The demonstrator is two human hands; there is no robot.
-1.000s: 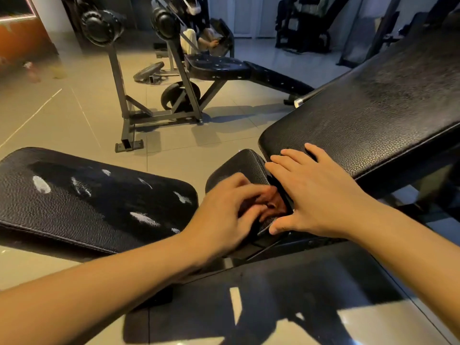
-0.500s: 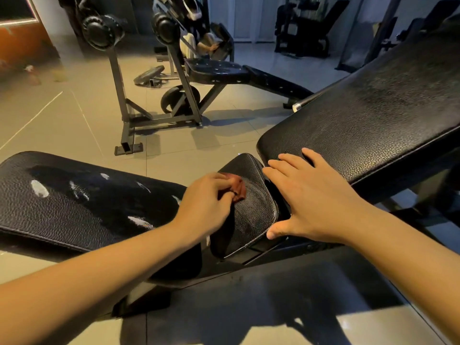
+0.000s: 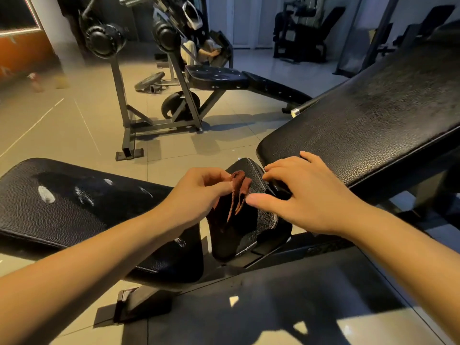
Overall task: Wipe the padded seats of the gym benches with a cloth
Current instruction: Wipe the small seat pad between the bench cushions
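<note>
At two o'clock leans the big pad (image 3: 361, 125). In the middle sits the small seat (image 3: 267, 220). The right hand (image 3: 311, 197) rests there, fingers spread. The left hand (image 3: 199, 192) pinches the cloth (image 3: 239, 188), which hangs toward six o'clock over the seat.

Everything stands on a glossy beige tiled floor (image 3: 74, 125). At left lies a flat black leather pad (image 3: 74, 215) with pale scuffed patches; at right a long black padded backrest (image 3: 361, 115) slopes upward. Between them a small black seat pad (image 3: 267, 220) stands tilted, a dark red cloth (image 3: 239, 185) hanging against it. Farther back stands a grey-framed bench (image 3: 216, 77) beside a flat weight plate (image 3: 149, 80).
</note>
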